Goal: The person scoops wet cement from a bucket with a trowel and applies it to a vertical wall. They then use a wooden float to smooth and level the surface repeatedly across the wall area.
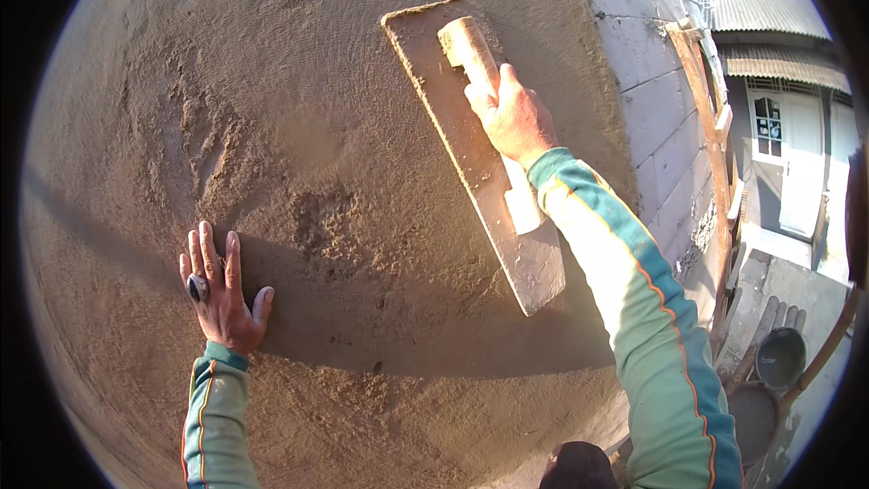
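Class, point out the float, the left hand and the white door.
Float (pixel 472 149): head view, on its flat board.
Left hand (pixel 228 310): head view, on its back.
White door (pixel 801 167): head view, on its panel.

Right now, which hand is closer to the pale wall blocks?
Right: the right hand, holding the float, is left of the blocks. The left hand, on the plaster, is farther left.

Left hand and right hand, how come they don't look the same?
The left hand has its fingers stretched out, while the right hand is curled around the handle of a long plastering float. The left hand wears a ring with a dark top; no ring shows on the right hand. The left hand holds no tool; the right hand does. Both come out of green sleeves with orange lines.
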`<state>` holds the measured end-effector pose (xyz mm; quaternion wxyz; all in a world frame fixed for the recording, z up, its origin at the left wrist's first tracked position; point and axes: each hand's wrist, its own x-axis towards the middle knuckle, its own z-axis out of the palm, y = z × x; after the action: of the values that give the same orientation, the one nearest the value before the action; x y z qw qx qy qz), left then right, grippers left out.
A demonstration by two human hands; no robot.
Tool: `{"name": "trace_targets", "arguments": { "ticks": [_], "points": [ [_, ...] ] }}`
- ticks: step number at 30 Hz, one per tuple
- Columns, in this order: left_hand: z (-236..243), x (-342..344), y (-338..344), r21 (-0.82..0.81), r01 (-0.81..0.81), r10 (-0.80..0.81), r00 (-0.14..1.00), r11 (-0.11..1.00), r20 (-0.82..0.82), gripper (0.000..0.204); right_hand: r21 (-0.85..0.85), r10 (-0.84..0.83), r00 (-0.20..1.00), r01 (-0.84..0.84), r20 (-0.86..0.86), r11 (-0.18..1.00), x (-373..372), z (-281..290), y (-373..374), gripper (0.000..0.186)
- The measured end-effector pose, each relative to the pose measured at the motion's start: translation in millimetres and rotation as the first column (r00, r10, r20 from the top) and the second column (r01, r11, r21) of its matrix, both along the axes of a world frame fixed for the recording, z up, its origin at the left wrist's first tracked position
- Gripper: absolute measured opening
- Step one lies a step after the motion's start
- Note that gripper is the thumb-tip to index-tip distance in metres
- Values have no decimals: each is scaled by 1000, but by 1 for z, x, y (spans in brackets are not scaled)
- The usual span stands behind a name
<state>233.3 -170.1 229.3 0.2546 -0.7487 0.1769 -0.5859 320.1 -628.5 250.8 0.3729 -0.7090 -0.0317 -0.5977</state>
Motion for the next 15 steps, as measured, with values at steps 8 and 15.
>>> {"name": "trace_targets", "arguments": {
  "ticks": [8,15],
  "points": [
    [0,1,-4,-49,35,-36,999,998,-7,99,569,232,961,-277,153,774,46,-38,-143,47],
    [0,4,-4,-52,85,-86,996,995,0,104,764,422,891,-387,166,516,23,-154,-71,38]
  ]
}}
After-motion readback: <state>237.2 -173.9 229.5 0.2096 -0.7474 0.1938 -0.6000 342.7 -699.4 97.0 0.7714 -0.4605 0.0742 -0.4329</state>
